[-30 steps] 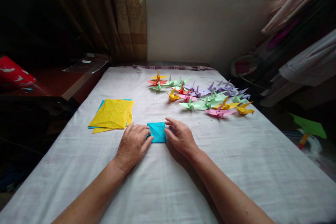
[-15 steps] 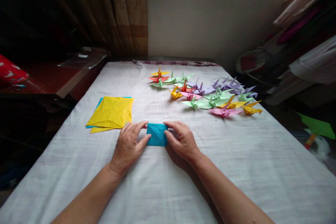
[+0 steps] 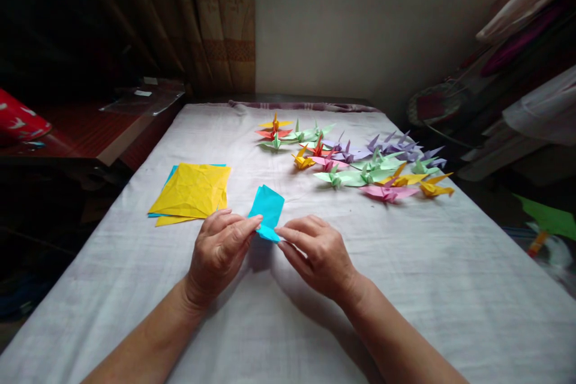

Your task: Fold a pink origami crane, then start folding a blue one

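Note:
A folded piece of blue origami paper (image 3: 268, 204) is held up just above the cloth, tilted, with a flap along its near edge. My left hand (image 3: 224, 249) pinches its lower left side between thumb and fingers. At the lower right corner, the thumb and index finger of my right hand (image 3: 317, 255) grip the flap. Beyond my left hand lies a stack of yellow paper sheets (image 3: 191, 192), creased, with blue sheets showing at its edges.
Several folded paper cranes (image 3: 333, 177) in green, purple, pink, red and yellow stand across the back right of the white tablecloth (image 3: 288, 336). A dark wooden table (image 3: 85, 132) adjoins at left, with a clear plastic bag (image 3: 144, 101). Clothes (image 3: 540, 96) hang at right.
The blue paper has been lifted off the cloth and turned from lying flat to a slant. Both hands have shifted their grip to its lower edge.

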